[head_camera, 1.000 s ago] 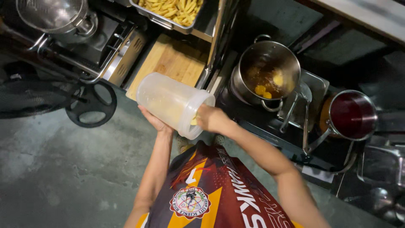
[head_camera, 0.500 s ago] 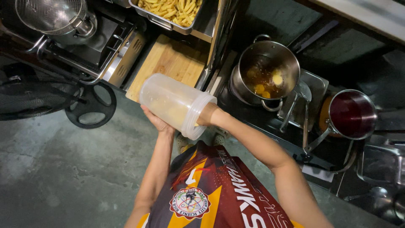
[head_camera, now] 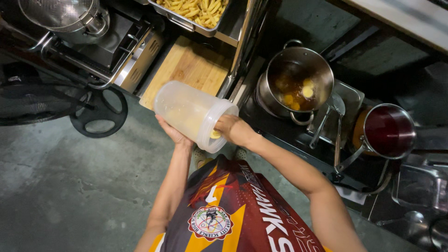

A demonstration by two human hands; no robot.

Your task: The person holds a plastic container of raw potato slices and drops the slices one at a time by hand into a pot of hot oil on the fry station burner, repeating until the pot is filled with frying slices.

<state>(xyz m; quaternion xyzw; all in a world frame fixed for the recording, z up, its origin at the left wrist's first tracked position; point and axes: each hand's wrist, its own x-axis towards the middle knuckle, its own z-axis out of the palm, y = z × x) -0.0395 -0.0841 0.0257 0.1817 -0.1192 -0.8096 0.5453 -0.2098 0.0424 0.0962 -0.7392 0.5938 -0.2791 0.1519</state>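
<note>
I hold a large translucent plastic jar [head_camera: 189, 113] tipped on its side in front of my chest, its open mouth facing right. My left hand [head_camera: 171, 133] cradles it from underneath. My right hand [head_camera: 234, 129] is at the jar's mouth, fingers reaching inside where a small yellow piece [head_camera: 215, 134] shows. To the right stands a steel pot [head_camera: 298, 84] of dark liquid with yellow pieces floating in it.
A wooden cutting board [head_camera: 189, 70] lies behind the jar, a tray of cut potato strips [head_camera: 196, 11] above it. A steel strainer pot [head_camera: 70, 16] sits at top left, a pan of red liquid [head_camera: 387, 130] at right, a ladle [head_camera: 333, 119] between. Concrete floor lies below left.
The jar has tilted slightly and shifted a little; my right hand has stayed at its mouth. The rest is unchanged.
</note>
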